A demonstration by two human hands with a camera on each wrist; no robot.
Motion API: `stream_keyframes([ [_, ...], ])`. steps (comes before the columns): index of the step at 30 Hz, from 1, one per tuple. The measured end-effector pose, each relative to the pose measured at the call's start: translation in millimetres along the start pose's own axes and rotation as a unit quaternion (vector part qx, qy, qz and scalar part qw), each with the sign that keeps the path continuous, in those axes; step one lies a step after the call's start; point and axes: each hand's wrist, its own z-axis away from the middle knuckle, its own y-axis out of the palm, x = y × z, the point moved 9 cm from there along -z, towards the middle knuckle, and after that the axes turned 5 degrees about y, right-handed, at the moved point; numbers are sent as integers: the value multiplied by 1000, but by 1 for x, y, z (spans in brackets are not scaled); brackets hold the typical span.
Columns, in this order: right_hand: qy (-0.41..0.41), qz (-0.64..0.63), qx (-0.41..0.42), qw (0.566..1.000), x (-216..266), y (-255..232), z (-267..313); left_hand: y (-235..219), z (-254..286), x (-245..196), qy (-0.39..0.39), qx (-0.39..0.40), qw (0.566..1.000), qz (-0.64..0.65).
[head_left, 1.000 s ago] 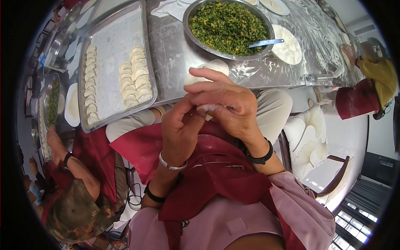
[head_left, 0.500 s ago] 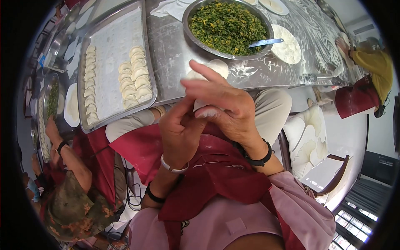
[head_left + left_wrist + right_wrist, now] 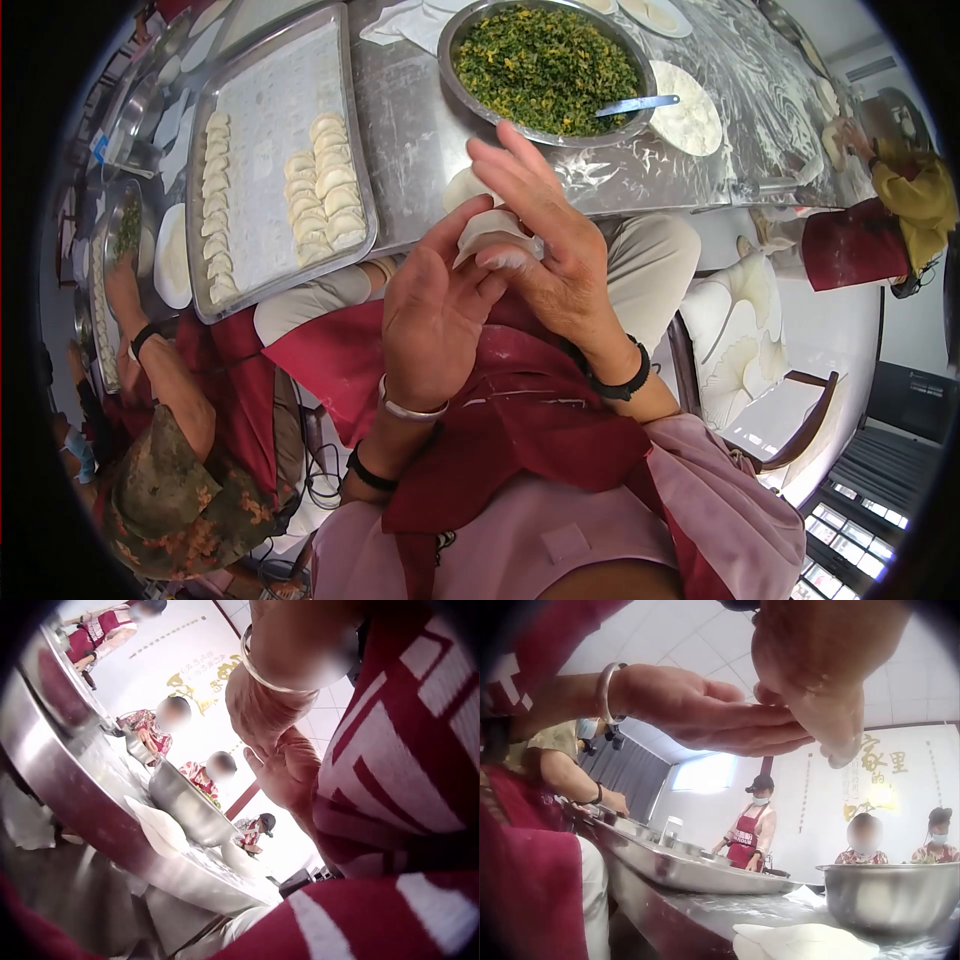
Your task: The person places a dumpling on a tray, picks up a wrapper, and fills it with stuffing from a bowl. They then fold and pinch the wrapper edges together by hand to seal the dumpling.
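Observation:
Between my two hands is a thin white dumpling wrapper (image 3: 495,230), curved like a small cup; whatever lies inside it is hidden. My left hand (image 3: 430,325), with a silver bangle at its wrist, is turned palm up, its fingers stretched out beside and under the wrapper. My right hand (image 3: 560,235) holds the wrapper between its floury thumb and the base of its fingers. The other right fingers point straight out past it. In the right wrist view my left hand (image 3: 697,712) lies flat with its fingertips behind the right hand (image 3: 817,682).
A metal bowl (image 3: 648,88) of chopped green filling, with a blue-handled utensil (image 3: 638,104), stands ahead. To the left, a tray (image 3: 270,100) holds rows of folded dumplings (image 3: 340,195). Flat wrappers (image 3: 465,190) lie at the table edge, a flour plate (image 3: 690,110) beside the bowl. Other people work nearby.
My left fingers have let go of their pinch and the palm has opened out. My right fingers have lifted and spread, uncovering the wrapper.

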Motion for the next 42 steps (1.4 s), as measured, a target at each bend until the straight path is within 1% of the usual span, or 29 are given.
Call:
stream_keyframes([
  [1, -3, 11, -8, 1000, 1, 1, 1, 0, -2, 2, -13, -3, 1000, 3],
  [3, -9, 33, -23, 999, 2, 0, 3, 2, -3, 3, -14, 34, 998, 58],
  [4, -33, 58, 6, 998, 1, 4, 5, 3, -3, 4, -16, 53, 995, 86],
  [7, -93, 127, 78, 984, -5, 6, 8, -8, -2, 7, -26, -13, 994, 109],
  [9, -122, 165, 111, 972, -4, 11, 8, -18, -3, 7, -22, -31, 999, 39],
  [10, -101, 149, 103, 978, -5, 10, 6, -22, -4, 7, -19, -40, 999, 4],
  [12, -58, 116, 86, 988, -6, 11, 2, -20, -7, 7, -30, -28, 999, 16],
  [14, -25, 70, 45, 996, -5, 7, 2, -15, -8, 5, -35, -22, 999, 14],
  [16, -28, 73, 38, 996, -4, 4, 3, -8, -9, 3, -36, -25, 999, -1],
  [18, -67, 123, 64, 988, -4, 3, 5, -17, -6, 8, -37, -32, 999, 5],
  [21, -74, 144, 87, 983, -10, 6, 6, -20, -5, 12, -54, -41, 998, 7],
  [22, -63, 127, 94, 985, -15, 6, 5, -20, -6, 13, -61, -43, 997, 7],
  [25, -30, 88, 110, 990, -26, 9, 5, -19, -10, 14, -64, 5, 994, 88],
  [27, -6, 75, 114, 991, -32, 9, 8, -25, -11, 18, -77, 7, 989, 127],
  [28, -10, 88, 114, 989, -33, 10, 10, -25, -11, 20, -85, 8, 985, 147],
  [30, -19, 116, 113, 987, -34, 12, 13, -27, -10, 23, -93, -14, 986, 139],
  [33, -33, 120, 126, 984, -41, 13, 17, -30, -11, 27, -104, -38, 985, 136],
  [34, -7, 94, 121, 988, -44, 12, 17, -32, -11, 28, -106, -45, 984, 137],
  [36, 45, 41, 111, 992, -52, 11, 18, -28, -13, 28, -118, -32, 986, 117],
  [37, 51, 27, 113, 992, -51, 11, 18, -27, -13, 28, -125, -26, 986, 107],
  [39, 63, 0, 116, 991, -50, 11, 18, -32, -12, 30, -119, -39, 987, 99],
  [42, 5, 31, 118, 992, -44, 11, 17, -40, -12, 34, -119, -49, 985, 117],
])
